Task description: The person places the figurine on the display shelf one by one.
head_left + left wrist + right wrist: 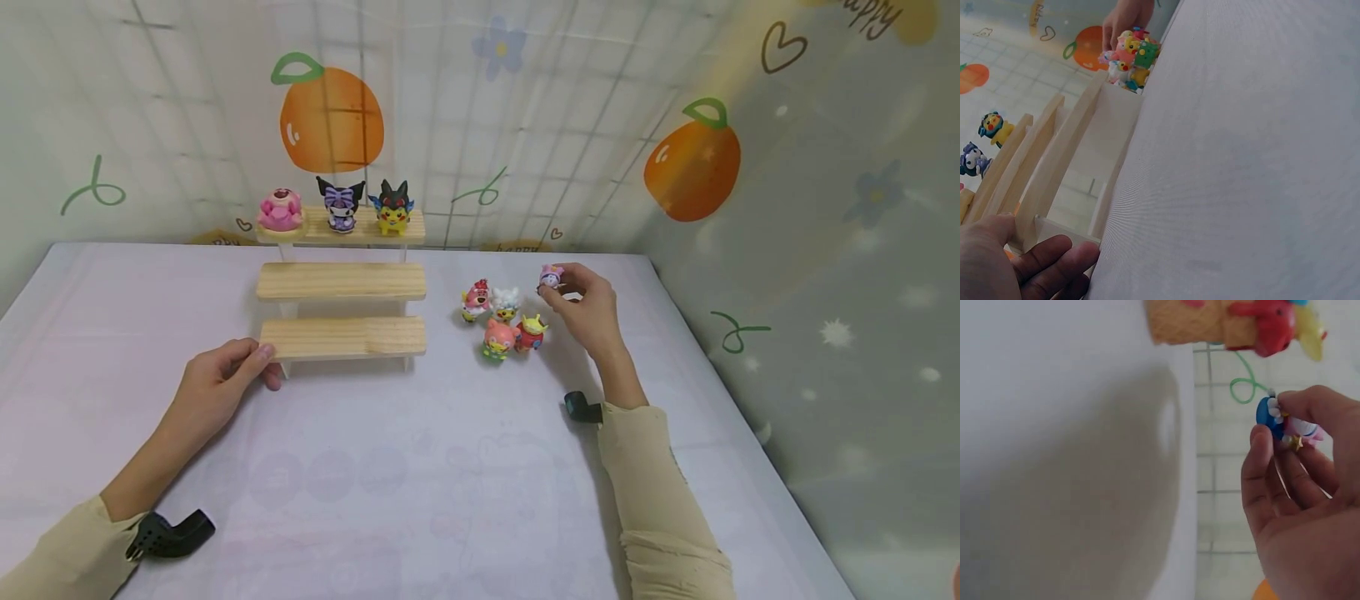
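My right hand (592,310) pinches a small pink-and-purple toy figurine (551,276) between thumb and fingers, raised off the table. Its blue base (1264,411) shows in the right wrist view. Far to the left, my left hand (216,377) grips the left end of the lowest step of a three-tier wooden display stand (345,337). In the left wrist view the thumb lies on the plank and the fingers are by the white leg (1060,230). Beside my right hand several figurines stand clustered, among them a coral-pink one (498,337) and a red-and-yellow one (531,332).
On the stand's top step sit a pink figurine (281,210), a black-and-purple one (342,205) and a yellow one with dark ears (392,208). The white-covered table (420,492) meets a patterned curtain (570,125) at the back and right.
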### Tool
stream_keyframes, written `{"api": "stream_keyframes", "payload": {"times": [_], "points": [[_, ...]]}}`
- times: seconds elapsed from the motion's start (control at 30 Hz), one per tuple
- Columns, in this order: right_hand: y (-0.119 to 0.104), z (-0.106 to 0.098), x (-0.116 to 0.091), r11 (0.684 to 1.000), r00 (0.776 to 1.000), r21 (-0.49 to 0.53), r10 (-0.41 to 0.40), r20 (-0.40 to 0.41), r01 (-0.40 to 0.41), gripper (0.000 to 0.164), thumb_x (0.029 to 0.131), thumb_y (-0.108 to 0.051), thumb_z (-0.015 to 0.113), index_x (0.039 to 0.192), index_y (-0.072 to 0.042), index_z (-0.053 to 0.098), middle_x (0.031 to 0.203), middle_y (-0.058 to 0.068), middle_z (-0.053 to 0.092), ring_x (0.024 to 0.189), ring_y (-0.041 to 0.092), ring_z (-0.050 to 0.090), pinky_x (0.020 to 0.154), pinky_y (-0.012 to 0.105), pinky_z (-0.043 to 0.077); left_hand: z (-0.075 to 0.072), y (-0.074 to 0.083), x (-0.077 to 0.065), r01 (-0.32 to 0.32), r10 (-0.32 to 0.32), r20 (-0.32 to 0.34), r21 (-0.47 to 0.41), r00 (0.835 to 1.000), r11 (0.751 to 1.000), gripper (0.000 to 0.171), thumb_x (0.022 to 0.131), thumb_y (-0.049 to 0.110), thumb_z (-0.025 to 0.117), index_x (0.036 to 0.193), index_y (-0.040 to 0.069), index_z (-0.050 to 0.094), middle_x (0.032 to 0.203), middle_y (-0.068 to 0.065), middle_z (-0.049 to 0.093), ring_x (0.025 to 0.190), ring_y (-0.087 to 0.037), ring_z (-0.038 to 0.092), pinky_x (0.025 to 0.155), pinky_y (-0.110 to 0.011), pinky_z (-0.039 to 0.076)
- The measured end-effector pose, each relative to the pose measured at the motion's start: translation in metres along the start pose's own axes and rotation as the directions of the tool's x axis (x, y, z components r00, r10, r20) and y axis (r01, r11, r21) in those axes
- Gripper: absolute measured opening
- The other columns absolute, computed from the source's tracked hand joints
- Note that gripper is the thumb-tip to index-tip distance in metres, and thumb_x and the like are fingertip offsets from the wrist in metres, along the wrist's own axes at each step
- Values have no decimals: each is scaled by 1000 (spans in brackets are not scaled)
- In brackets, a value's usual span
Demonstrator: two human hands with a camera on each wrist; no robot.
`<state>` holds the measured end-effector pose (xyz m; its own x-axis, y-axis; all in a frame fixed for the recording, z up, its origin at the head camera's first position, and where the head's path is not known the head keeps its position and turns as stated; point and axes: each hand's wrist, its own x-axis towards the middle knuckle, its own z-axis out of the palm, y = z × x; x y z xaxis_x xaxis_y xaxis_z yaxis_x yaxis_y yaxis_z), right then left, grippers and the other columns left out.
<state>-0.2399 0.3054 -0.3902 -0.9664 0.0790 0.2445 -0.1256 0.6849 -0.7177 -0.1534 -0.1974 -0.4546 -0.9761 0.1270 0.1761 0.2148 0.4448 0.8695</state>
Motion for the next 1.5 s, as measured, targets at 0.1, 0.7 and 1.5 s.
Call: {"api": "stream_keyframes", "payload": {"times": [0.1,0.7,1.5], "points": [[-7,-1,-1,1000,999,6,-28,-17,28,35,97,-23,78,129,-9,69,116,12,74,105,21,66,81,16,50,0,0,0,1,-1,0,0,1000,1000,36,110,38,57,98,8,73,81,-5,75,89,-8,62,83,-14,41],[-92,16,-10,979,975,48,-200,92,196,33,94,-16,80,125,-9,72,108,9,77,101,20,72,87,39,60,1,-3,-1,6,-6,0,-8,1000,1000,37,110,38,57,98,8,73,81,-5,75,89,-9,62,83,-14,41],[-202,115,-15,920,883,210,-381,276,331,35,93,-13,82,126,-6,71,102,9,76,94,17,73,80,20,59,0,1,0,-13,13,-2,-21,1000,1000,35,110,37,57,96,9,73,81,-6,75,88,-9,63,84,-13,41]]}}
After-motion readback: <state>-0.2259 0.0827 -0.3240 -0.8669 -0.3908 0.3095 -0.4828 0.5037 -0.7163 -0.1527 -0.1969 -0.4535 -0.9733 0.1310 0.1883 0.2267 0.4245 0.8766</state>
